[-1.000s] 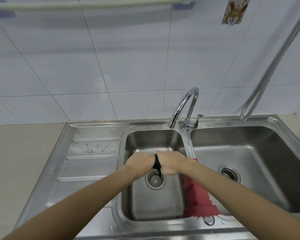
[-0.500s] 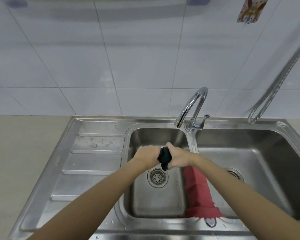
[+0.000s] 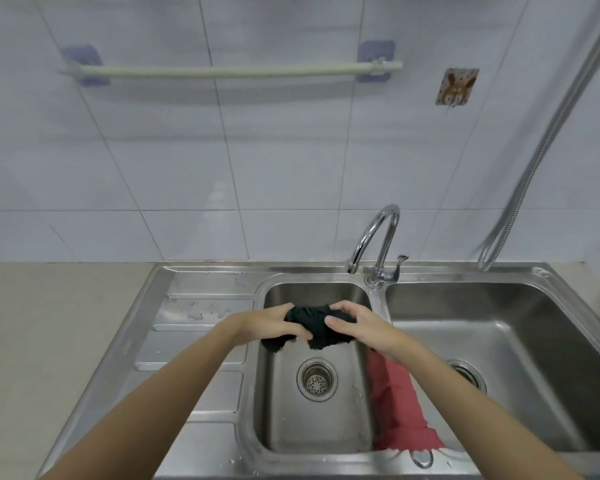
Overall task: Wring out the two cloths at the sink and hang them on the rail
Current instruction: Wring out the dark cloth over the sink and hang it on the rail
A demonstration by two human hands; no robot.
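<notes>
A dark green cloth point(image 3: 314, 325) is bunched between both my hands above the small left basin point(image 3: 291, 410) of the steel sink. My left hand point(image 3: 274, 323) grips its left end and my right hand point(image 3: 355, 325) grips its right end, with loose folds hanging below. A red cloth point(image 3: 399, 410) lies draped over the divider between the two basins, partly hidden by my right forearm. The pale rail point(image 3: 229, 71) is fixed on the tiled wall above, bare.
A chrome tap point(image 3: 378, 247) rises behind the divider. The large right basin point(image 3: 534, 341) has a drain. A metal hose point(image 3: 548, 133) hangs at the right wall. A ribbed draining board point(image 3: 194, 323) and beige counter point(image 3: 49, 341) lie to the left. A small hook sticker point(image 3: 456, 86) is right of the rail.
My hands have moved apart and the dark cloth, tightly twisted between my fists before, has loosened and spread. My view has tilted up, bringing the rail into sight.
</notes>
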